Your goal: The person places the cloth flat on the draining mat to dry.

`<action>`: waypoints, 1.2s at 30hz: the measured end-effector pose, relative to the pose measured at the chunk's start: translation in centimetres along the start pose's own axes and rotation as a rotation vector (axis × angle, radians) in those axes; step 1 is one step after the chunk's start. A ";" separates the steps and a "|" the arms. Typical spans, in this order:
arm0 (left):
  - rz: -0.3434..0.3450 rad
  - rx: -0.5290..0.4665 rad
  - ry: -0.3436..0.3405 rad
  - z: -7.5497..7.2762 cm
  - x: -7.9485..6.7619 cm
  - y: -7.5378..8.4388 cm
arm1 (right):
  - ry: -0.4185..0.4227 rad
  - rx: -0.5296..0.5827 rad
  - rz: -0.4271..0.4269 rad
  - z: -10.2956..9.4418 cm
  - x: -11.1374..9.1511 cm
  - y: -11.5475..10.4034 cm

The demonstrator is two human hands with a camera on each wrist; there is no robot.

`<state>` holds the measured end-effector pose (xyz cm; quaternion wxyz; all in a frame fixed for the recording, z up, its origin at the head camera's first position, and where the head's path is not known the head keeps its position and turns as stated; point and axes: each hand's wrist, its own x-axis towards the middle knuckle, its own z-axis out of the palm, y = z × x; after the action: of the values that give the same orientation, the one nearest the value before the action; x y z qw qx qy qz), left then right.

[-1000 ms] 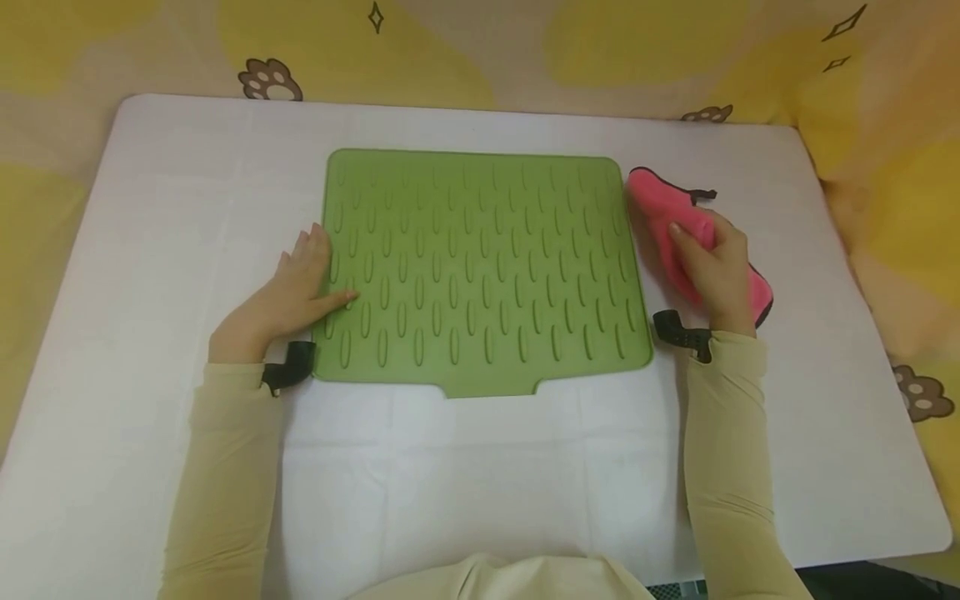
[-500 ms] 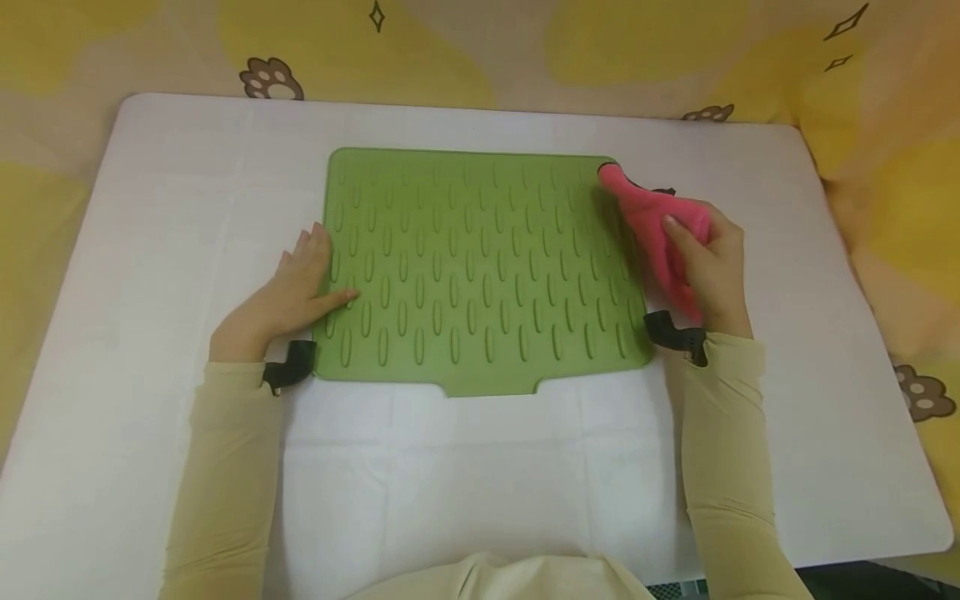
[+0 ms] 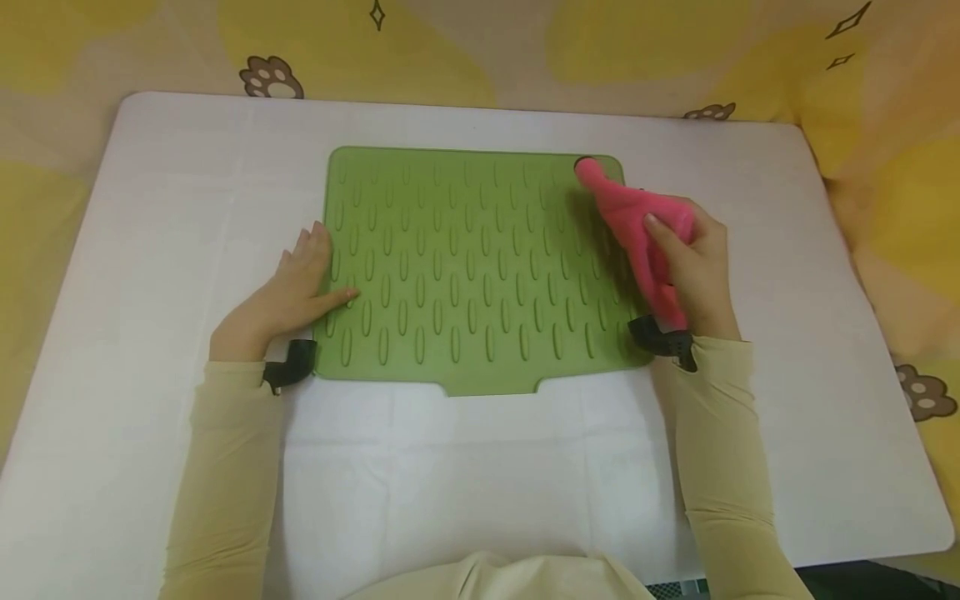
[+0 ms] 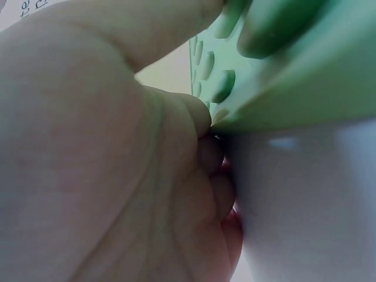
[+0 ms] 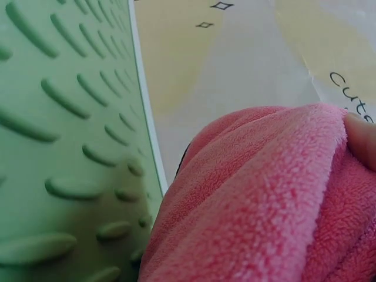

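A green mat [image 3: 472, 267] with raised oval ridges lies flat on the white table. My left hand [image 3: 288, 287] rests at its left edge with the fingers straight, the thumb lying over the ridges. In the left wrist view the fingertips meet the edge of the mat [image 4: 305, 88]. Pinched in my right hand [image 3: 701, 271] is a fluffy pink cloth [image 3: 633, 221] with dark edging, bunched and folded. It overlaps the right side of the mat in the head view and casts a shadow there. The right wrist view shows the cloth's fuzzy pile [image 5: 252, 194] close up.
White table [image 3: 480, 475] surface surrounds the mat on all sides. A yellow patterned curtain [image 3: 510, 50] hangs behind the table and along its right side. Black wrist mounts [image 3: 291, 364] sit on both forearms, the right one over the mat's lower right corner.
My right hand has carried the pink cloth leftward from the bare table beside the mat to over the mat's right edge. The left hand has stayed in place.
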<state>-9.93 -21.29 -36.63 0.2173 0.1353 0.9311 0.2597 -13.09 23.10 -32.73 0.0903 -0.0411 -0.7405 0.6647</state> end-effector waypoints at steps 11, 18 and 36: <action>0.002 0.002 -0.005 -0.2 -0.1 0.1 | -0.034 0.026 -0.014 1.0 -0.4 -0.3; 0.010 -0.010 0.001 0.0 0.0 -0.1 | -0.066 -0.012 -0.008 1.4 -0.7 -0.2; 0.011 0.003 -0.004 0.0 0.1 -0.1 | -0.134 -0.041 -0.049 2.7 -1.7 -0.7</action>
<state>-10.00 -21.33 -36.75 0.2177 0.1411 0.9303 0.2594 -11.89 20.10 -32.42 0.0562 0.0198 -0.7592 0.6481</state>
